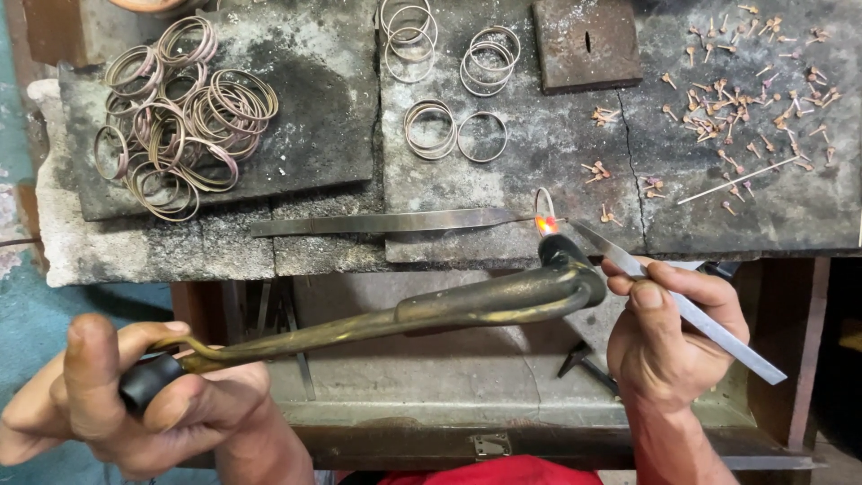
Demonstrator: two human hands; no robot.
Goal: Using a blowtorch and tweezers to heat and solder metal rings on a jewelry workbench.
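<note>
My left hand (135, 395) grips the black handle of a long brass blowtorch (431, 310), whose curved nozzle points at a small metal ring (544, 205) glowing orange at its base. That ring stands upright on the grey stone slab (503, 180), pinched by long flat tongs (386, 222) lying on the slab. My right hand (669, 337) holds steel tweezers (691, 310), their tip reaching up-left to just right of the glowing ring.
A tangled heap of thin wire rings (175, 112) lies on a dark slab at the left. More rings (449, 130) sit in small stacks at the middle. Several small copper pins (736, 99) are scattered at the right, beside a thin rod (736, 180) and a rusty block (585, 40).
</note>
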